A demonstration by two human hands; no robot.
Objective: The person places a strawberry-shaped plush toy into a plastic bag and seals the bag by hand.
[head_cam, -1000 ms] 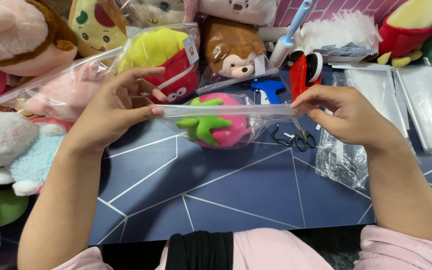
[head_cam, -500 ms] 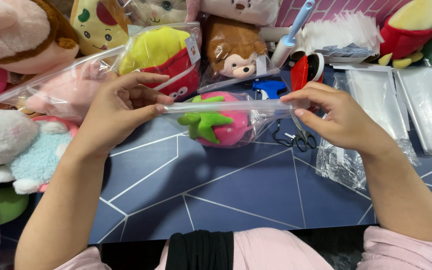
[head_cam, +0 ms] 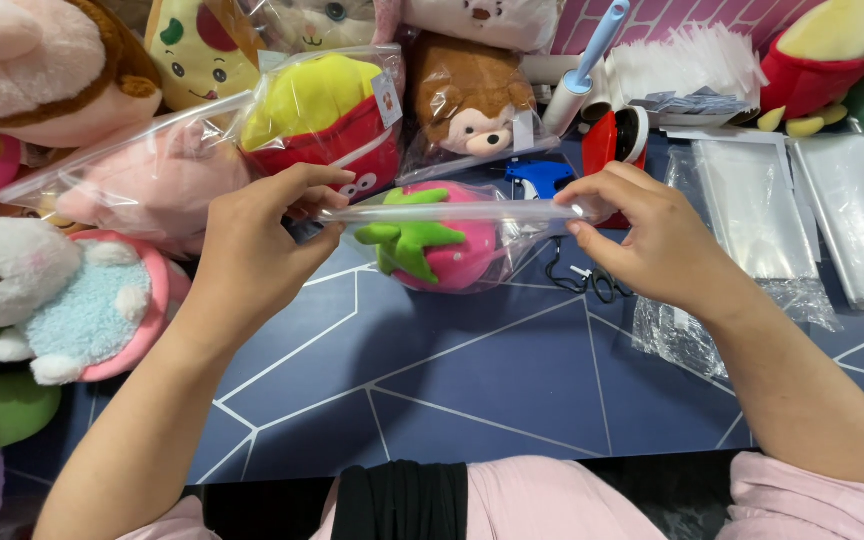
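A pink strawberry plush with a green leafy top (head_cam: 434,245) sits inside a clear plastic bag (head_cam: 512,250) resting on the dark blue mat (head_cam: 432,370). My left hand (head_cam: 257,245) pinches the left end of the bag's top strip (head_cam: 452,212). My right hand (head_cam: 642,235) pinches the right end of the same strip. The strip is stretched flat and level between both hands, just above the plush.
Bagged plush toys crowd the back and left: a red and yellow fries plush (head_cam: 327,115), a pink plush (head_cam: 142,185), a brown monkey (head_cam: 472,100), a white and blue plush (head_cam: 62,295). Stacks of clear bags (head_cam: 752,200) lie at right. Black scissors (head_cam: 582,278), a blue tool (head_cam: 540,178) and a lint roller (head_cam: 582,70) lie behind.
Both hands stay pinched on the bag's top strip. My right hand has shifted slightly along it; the bag and plush have barely moved.
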